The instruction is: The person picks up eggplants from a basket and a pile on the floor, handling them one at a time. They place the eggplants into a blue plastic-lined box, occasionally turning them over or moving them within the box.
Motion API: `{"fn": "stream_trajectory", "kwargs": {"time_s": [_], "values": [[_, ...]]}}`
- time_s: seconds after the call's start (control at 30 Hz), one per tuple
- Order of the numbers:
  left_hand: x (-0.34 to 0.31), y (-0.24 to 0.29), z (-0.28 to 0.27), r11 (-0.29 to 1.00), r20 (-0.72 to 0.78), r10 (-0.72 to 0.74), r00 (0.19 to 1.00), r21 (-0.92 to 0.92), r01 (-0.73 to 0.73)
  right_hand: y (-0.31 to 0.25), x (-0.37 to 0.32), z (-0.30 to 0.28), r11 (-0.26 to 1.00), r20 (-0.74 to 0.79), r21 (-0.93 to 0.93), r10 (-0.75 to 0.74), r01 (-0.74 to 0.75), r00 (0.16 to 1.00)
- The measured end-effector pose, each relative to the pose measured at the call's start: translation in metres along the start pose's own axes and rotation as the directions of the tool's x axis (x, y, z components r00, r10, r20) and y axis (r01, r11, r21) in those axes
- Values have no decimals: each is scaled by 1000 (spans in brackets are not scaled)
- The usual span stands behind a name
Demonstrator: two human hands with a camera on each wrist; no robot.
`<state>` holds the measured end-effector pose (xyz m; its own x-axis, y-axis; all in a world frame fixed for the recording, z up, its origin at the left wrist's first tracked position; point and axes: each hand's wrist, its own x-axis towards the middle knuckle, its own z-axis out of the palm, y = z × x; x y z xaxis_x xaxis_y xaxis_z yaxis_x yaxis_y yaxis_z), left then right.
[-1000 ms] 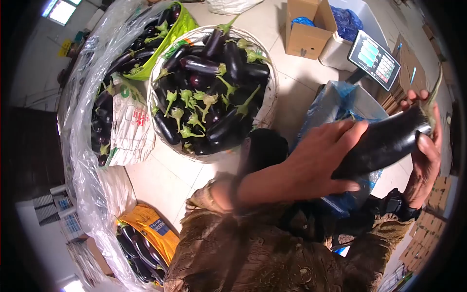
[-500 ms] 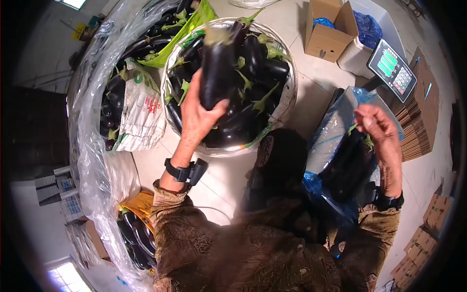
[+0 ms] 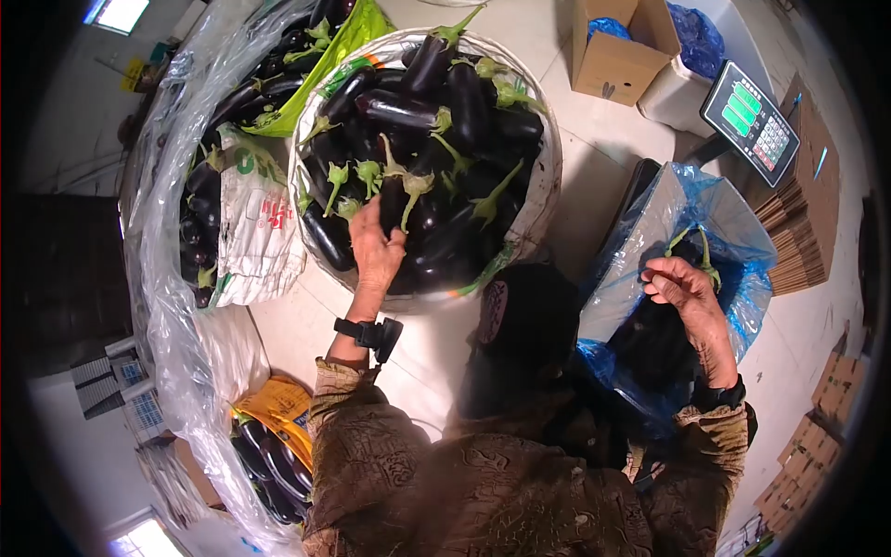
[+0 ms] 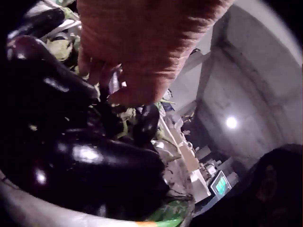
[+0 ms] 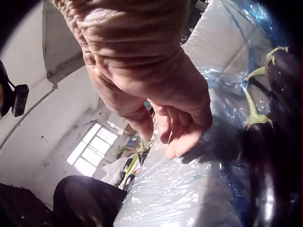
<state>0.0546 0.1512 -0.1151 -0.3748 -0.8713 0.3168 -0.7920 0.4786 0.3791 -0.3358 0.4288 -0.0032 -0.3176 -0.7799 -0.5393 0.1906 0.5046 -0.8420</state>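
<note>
My left hand (image 3: 374, 258) is down in the round basket (image 3: 555, 176), its thumb and fingers on either side of a dark eggplant (image 3: 392, 200) whose stem points up. In the left wrist view, purple skin shows between the fingertips (image 4: 90, 71) and thumb, and a large glossy eggplant (image 4: 109, 161) lies just beneath the hand. My right hand (image 3: 691, 302) hovers with loosely bent fingers and nothing in them over a box lined with blue plastic (image 3: 752, 241). Inside that box lie eggplants (image 5: 260, 161) with green stems, partly hidden by the hand.
A scale display (image 3: 752, 121) stands behind the lined box, next to stacked flat cardboard (image 3: 798, 213). Further back is an open carton (image 3: 622, 56). On the left, sacks of eggplants (image 3: 260, 218) and clear plastic sheeting (image 3: 167, 251) line the floor, with a yellow bag (image 3: 278, 408) nearer.
Both hands held one eggplant over the lined box. My left hand carried an eggplant over to the basket and lowered it among the others; the right let go and stayed above the box.
</note>
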Motion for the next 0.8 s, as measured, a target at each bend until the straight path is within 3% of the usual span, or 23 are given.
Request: {"fn": "stream_trajectory", "kwargs": {"time_s": [0.07, 0.13, 0.17, 0.2, 0.23, 0.27, 0.37, 0.4, 0.47, 0.6, 0.73, 0.8], "values": [[13, 28, -10, 983, 276, -80, 958, -136, 122, 7, 2, 1, 1000, 22, -19, 26, -25, 999], [20, 24, -1, 719, 626, -183, 758, -441, 537, 10, 2, 3, 999, 20, -15, 36, -36, 999], [20, 24, 2, 723, 628, -175, 758, -441, 532, 9, 0, 5, 1000, 36, -10, 25, -25, 999], [26, 41, -10, 388, 658, -284, 698, -587, 711, 9, -1, 7, 1000, 53, -5, 13, -13, 999], [29, 51, -17, -11, 710, -360, 605, -651, 759, 7, -3, 9, 1000, 55, -12, 25, -25, 998], [29, 46, -9, -8, 710, -359, 605, -651, 759, 8, -3, 9, 1000, 54, -9, 25, -24, 998], [34, 34, 16, 204, 629, -469, 619, -605, 769, 10, -3, 11, 999, 45, -30, 41, -40, 998], [36, 35, 14, 210, 631, -461, 624, -606, 767, 11, -4, 13, 1000, 57, -1, 11, -11, 998], [42, 31, 6, 280, 491, -502, 712, -687, 671, 9, -8, 8, 999, 49, 39, -21, 19, 999], [62, 47, -83, 258, 431, -449, 782, -776, 576, 2, -20, -13, 997, 30, 15, -74, 74, 997], [72, 58, -164, 349, 363, -354, 862, -803, 482, -6, -17, -17, 992, -16, 36, -120, 121, 993], [79, 81, -195, 392, 377, -256, 890, -801, 452, -27, -18, -6, 984, 13, -52, -171, 171, 985]]}}
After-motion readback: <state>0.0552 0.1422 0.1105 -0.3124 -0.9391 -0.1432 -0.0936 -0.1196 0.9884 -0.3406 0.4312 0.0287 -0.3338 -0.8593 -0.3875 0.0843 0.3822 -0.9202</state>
